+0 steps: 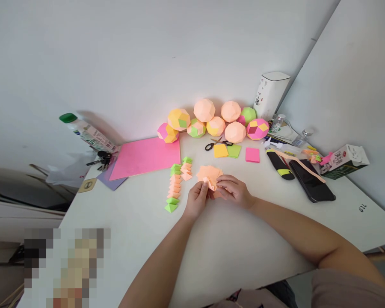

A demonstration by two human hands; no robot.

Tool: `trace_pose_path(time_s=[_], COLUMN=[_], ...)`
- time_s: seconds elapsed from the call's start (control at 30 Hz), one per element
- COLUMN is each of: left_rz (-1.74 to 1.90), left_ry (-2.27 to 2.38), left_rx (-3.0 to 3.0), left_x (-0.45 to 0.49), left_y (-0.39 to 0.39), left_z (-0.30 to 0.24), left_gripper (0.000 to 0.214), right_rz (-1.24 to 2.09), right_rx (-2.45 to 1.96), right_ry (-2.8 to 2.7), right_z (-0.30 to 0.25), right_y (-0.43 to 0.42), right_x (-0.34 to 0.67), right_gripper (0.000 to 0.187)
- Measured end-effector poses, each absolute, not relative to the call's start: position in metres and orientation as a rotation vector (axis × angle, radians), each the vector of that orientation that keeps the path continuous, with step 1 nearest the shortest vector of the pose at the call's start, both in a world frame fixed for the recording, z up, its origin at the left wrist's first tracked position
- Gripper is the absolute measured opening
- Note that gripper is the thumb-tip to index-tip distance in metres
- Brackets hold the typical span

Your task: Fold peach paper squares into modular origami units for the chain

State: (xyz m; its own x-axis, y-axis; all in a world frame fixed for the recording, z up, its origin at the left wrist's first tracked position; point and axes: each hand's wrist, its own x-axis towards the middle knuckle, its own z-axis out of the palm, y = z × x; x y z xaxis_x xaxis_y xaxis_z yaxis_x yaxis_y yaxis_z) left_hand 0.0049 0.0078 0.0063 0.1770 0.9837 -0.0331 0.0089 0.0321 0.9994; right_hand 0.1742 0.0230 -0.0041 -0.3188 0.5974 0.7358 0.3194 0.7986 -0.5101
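Observation:
Between my hands is a small folded piece of peach paper [209,183]. My left hand [197,196] pinches its left side, thumb on top. The fingers of my right hand [234,190] are bent together at its right edge. Loose peach paper sheets [208,172] lie fanned out on the table just beyond and under the folded piece. Left of them stand two rows of folded paper units, a longer row [173,187] and a shorter row [186,168], in green and peach.
Several paper balls [204,110] line the wall. Scissors [218,144], sticky-note pads [252,155] and a pink sheet [147,157] lie nearer. At right are a phone [312,180], a cutter [279,164] and a carton [345,161]; at left, a bottle [90,132] and keys [103,159].

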Motion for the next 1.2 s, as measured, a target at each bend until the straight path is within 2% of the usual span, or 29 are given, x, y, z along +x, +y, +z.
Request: trace_pose_path(time_s=[0.43, 0.67, 0.9, 1.03, 1.2], left_rz=[1.014, 1.041, 1.03, 0.979, 0.959], left_ry=[1.085, 1.06, 1.047, 0.969, 0.9], left_rx=[1.351, 1.214, 1.124, 1.105, 1.148], left_x=[0.003, 0.005, 0.002, 0.002, 0.003], left_y=[0.008, 0.009, 0.009, 0.009, 0.009], left_z=[0.004, 0.002, 0.004, 0.007, 0.008], left_gripper=[0.036, 0.027, 0.028, 0.028, 0.025], right_rz=[0.351, 0.405, 0.272, 0.17, 0.334], right_rx=[-0.609, -0.537, -0.619, -0.622, -0.69], right_ry=[-1.979, -2.064, -2.109, -2.186, -2.197], right_z=[-0.003, -0.003, -0.004, 0.0, 0.007], right_y=[0.024, 0.022, 0.022, 0.02, 0.017], right_x=[0.174, 0.173, 0.175, 0.174, 0.17], right_gripper=[0.014, 0.017, 0.025, 0.021, 0.015])
